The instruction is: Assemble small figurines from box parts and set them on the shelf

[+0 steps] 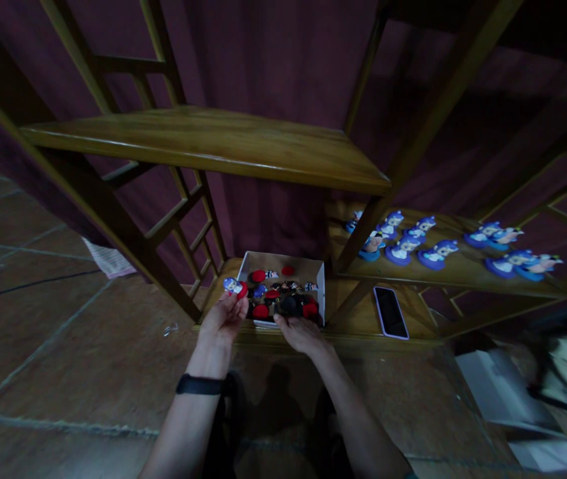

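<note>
Between the thumb and fingers of my left hand (224, 316) is a small figurine (234, 287) with a blue-and-white head and a red round base, raised over the left side of an open cardboard box (306, 265). My right hand (300, 331) reaches over the box's front edge with its fingers bent together. Dark figurines (290, 305) lie right at those fingertips; what the fingers hold, if anything, is hidden. Inside the box, several more figurines with red or black bases lie in a jumble.
A wooden shelf board (213, 143) juts out above the box. On the shelf to the right stand several blue-and-white figurines (403, 249). A phone (391, 313) lies on the lower board. White boxes (500, 386) sit on the floor at right.
</note>
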The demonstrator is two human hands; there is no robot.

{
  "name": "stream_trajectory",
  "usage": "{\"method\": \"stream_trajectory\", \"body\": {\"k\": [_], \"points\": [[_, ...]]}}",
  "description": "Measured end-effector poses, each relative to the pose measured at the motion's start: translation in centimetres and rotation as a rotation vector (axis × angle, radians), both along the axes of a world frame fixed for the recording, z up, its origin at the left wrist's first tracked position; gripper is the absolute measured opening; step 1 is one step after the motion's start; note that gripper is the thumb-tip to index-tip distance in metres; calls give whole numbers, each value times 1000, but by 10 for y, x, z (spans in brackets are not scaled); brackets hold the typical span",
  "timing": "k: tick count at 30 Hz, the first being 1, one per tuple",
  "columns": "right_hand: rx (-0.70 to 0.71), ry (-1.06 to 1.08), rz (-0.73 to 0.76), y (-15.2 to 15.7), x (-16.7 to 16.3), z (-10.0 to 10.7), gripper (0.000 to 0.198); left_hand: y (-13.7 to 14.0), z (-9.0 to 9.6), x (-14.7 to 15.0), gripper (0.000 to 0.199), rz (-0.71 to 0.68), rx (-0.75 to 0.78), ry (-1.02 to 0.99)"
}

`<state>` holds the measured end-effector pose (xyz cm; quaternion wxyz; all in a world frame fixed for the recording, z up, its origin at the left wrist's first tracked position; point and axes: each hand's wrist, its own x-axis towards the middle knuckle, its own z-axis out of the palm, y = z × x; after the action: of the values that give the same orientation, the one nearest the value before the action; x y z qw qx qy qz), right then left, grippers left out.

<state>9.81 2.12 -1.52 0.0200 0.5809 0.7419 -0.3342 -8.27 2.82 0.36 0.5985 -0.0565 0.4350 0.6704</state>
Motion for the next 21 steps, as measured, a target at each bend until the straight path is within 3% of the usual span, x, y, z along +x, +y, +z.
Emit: {"method": "stream_trajectory", "body": {"k": [5, 9, 12, 18, 21], "points": [[64, -6, 34, 0, -17, 1, 76, 2, 1, 1, 17, -28, -16, -2], [-2, 3, -21, 5, -20, -1, 82, 1, 2, 1, 17, -30, -16, -3], [-40, 64, -113, 14, -9, -4, 79, 0, 5, 0, 16, -27, -26, -11], [29, 262, -239, 35, 26, -11, 71, -1, 9, -4, 18, -9, -17, -34], [105, 163, -218, 40, 38, -13, 59, 1, 7, -5, 19, -9, -11, -52]]}}
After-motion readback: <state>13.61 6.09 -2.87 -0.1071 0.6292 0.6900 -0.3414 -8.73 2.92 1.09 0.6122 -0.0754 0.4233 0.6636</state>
